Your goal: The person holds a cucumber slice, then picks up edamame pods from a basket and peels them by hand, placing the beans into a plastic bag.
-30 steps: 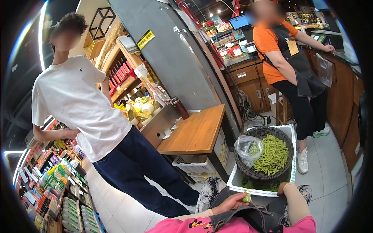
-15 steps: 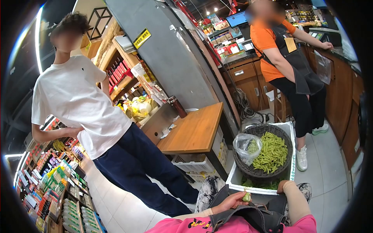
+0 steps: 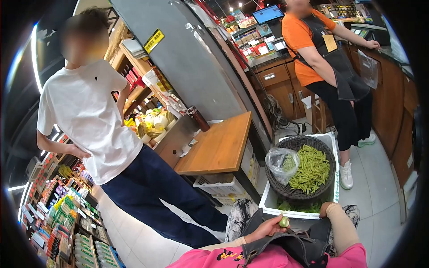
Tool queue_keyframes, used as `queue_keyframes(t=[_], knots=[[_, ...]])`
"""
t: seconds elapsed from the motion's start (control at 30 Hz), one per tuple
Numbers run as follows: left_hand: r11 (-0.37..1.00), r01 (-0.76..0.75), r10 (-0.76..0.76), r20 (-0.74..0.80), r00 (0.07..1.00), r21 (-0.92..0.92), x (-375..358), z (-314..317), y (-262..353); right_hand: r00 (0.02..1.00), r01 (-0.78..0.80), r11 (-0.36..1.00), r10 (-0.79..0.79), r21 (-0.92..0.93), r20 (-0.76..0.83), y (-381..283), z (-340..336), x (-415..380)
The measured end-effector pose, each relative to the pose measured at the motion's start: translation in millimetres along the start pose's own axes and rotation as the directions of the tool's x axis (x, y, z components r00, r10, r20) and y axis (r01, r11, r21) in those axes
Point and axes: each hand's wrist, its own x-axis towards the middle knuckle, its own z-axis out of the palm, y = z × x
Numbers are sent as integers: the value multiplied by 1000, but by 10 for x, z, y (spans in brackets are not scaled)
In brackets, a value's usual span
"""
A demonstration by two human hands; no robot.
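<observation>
My left hand, low in the middle of the view, is closed on a small round green vegetable between thumb and fingers. Over at the near right corner of a white foam box, my right hand reaches down at the rim; its fingers are hidden. Leafy green scraps lie in the bottom of the box. A dark woven basket rests on the box, filled with slim green pods. Inside its left side sits a clear plastic bag with some green in it.
A wooden table stands left of the box, with a white crate beneath. A person in a white shirt stands at left. Another person in an orange shirt leans at the wooden counter. Shelves line the left.
The view has shifted slightly. My left hand has tilted a little, showing more of the green vegetable. My right hand stays by the box corner. The person in white has moved slightly nearer.
</observation>
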Motion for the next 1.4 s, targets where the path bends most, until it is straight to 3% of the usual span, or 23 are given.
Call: queue_keyframes(t=[0.13, 0.23, 0.3, 0.33, 0.37, 0.4, 0.43, 0.47, 0.57, 0.6, 0.7, 0.77, 0.87, 0.93, 1.0, 1.07, 1.13, 1.23, 1.33, 1.4], knots=[[997, 4, 0, 55, 999, -72, 72, -41, 7, 998, 56, 996, -54, -75, 25, 56, 92, 217], [994, 19, -14, 52, 999, -106, 173, -109, -3, 997, 45, 998, -48, -49, -60, 65, 130, 186], [999, 3, -10, 144, 989, 45, 163, -48, 170, 999, 53, 994, -54, -98, -5, 57, 130, 218], [1000, -9, 7, 162, 987, 13, 269, -158, 104, 998, 52, 995, -56, -90, -39, 50, 158, 219], [998, 42, -40, 45, 998, -43, 263, -62, 174, 998, 52, 995, -55, -80, -36, 14, 110, 150], [993, 100, -109, 168, 980, 57, 290, -133, 306, 998, 18, 998, -21, -54, -56, -42, 48, 47], [991, 98, -77, 220, 972, -87, 326, -106, 364, 999, 18, 1000, -18, -3, -52, -12, 95, 131], [965, 99, -76, 103, 992, -243, 361, -29, 380, 994, 4, 998, 3, 60, -110, -81, 3, -27], [966, 35, -2, 129, 992, -256, 513, 40, 609, 994, -69, 974, 86, 214, -69, -178, -186, -49], [971, 4, 33, 151, 988, -241, 593, 41, 678, 979, -21, 972, 68, 234, -194, -148, -115, 58], [952, -22, 71, 150, 986, -306, 801, 87, 949, 841, 196, 934, -3, 299, -541, -225, -95, 247], [947, -52, 119, 196, 973, -317, 987, 65, 1141, 748, 354, 880, -64, 316, -661, -311, -198, 336], [928, -88, 180, 230, 956, -361, 1236, 108, 1544, 578, 448, 856, -56, 259, -814, -490, -243, 591], [903, -188, 271, 174, 947, -386, 1364, 203, 1870, 552, 453, 872, -109, 187, -827, -593, -279, 711], [871, -280, 401, 255, 880, -404, 1471, 214, 2131, 530, 453, 880, -136, 144, -837, -677, -338, 853], [844, -330, 451, 225, 864, -424, 1573, 167, 2225, 507, 451, 883, -136, 128, -851, -782, -382, 1026], [833, -320, 453, 226, 862, -451, 1691, 75, 2227, 504, 451, 883, -131, 131, -854, -844, -403, 1168], [831, -200, 323, 157, 933, -519, 1821, -7, 2268, 503, 449, 886, -141, 118, -853, -897, -380, 1334], [814, -190, 303, 123, 945, -549, 1924, -7, 2317, 709, 420, 884, -180, 204, -682, -889, -375, 1332], [803, -196, 323, 135, 937, -562, 1969, 25, 2331, 690, 449, 868, -186, 212, -699, -880, -349, 1350]])
